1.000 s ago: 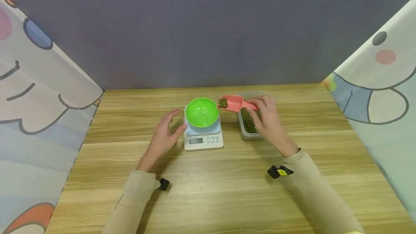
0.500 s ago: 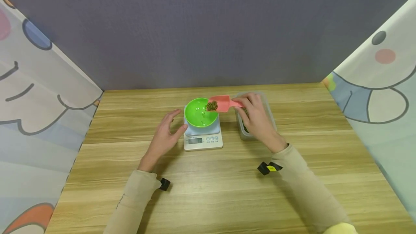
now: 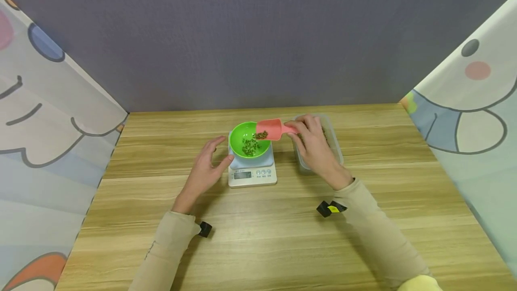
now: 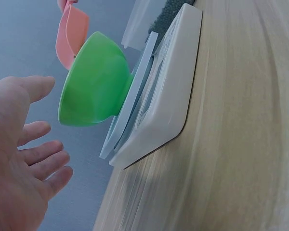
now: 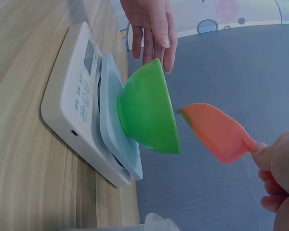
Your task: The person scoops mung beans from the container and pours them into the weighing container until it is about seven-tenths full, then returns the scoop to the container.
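My right hand [image 3: 317, 147] pinches the handle of a pink scoop [image 3: 271, 127], whose lip is tipped over the right side of a green bowl [image 3: 238, 140]. Small greenish-brown beans [image 3: 250, 147] lie in the bottom of the bowl, and some still sit at the scoop's lip. Under the bowl is a white kitchen scale [image 3: 253, 181] with a pale blue platform. To the left of the bowl, my left hand [image 3: 203, 169] is held with fingers spread, apart from the bowl in the left wrist view. Its palm faces the green bowl [image 4: 94, 82].
Beneath my right hand stands a translucent plastic tub [image 3: 337, 149] of the same beans, partly hidden by the hand. The wooden table [image 3: 258, 237] meets a dark grey panel [image 3: 258, 39] at the back. Printed cartoon sheets hang on both sides.
My right hand has brought the scoop left from beside the bowl to over it and tipped it. Beans have dropped into the bowl. The left hand stays almost still.
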A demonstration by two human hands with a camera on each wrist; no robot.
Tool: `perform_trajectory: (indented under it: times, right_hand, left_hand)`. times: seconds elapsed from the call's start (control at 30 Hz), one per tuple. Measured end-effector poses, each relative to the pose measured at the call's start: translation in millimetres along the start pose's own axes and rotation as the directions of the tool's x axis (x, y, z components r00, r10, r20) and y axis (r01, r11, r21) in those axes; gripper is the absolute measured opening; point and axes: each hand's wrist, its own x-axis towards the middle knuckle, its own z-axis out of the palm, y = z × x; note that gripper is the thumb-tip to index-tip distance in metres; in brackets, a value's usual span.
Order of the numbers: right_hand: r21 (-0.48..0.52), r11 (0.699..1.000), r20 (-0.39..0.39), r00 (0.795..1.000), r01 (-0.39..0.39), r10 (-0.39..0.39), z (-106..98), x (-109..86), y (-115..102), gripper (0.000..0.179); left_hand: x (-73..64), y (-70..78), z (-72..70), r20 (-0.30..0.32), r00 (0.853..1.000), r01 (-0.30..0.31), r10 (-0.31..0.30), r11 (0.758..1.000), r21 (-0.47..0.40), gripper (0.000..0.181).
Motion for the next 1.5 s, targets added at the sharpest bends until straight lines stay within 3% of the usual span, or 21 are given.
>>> perform_trajectory:
  times: [0.7,0.97,1.17,1.27,1.5]
  right_hand:
    - [-0.028,0.997,-0.011,0.998,0.066,-0.067,5,-4.5,1,0.029]
    - [-0.032,0.998,-0.024,0.998,0.061,-0.062,5,-8.7,2,0.031]
    - [-0.009,0.998,-0.083,0.995,0.061,-0.062,4,-14.3,7,0.026]
    - [-0.003,0.998,-0.11,0.992,0.057,-0.057,3,-18.7,10,0.032]
    - [-0.01,0.999,-0.109,0.994,0.031,-0.032,-5,-32.6,17,0.03]
  left_hand:
    - [0.4,-1.4,-0.5,0.001,1.0,0.006,-0.006,1.0,-0.001,0.062]
    - [0.9,-0.8,-1.4,0.004,1.0,0.012,-0.012,1.0,-0.006,0.063]
    - [1.1,-1.2,-1.5,0.013,1.0,0.021,-0.021,1.0,0.0,0.064]
    - [0.1,-1.4,-1.9,0.012,1.0,0.018,-0.018,1.0,0.001,0.064]
    - [-2.1,-2.0,-3.1,0.009,1.0,0.016,-0.016,1.0,0.002,0.064]
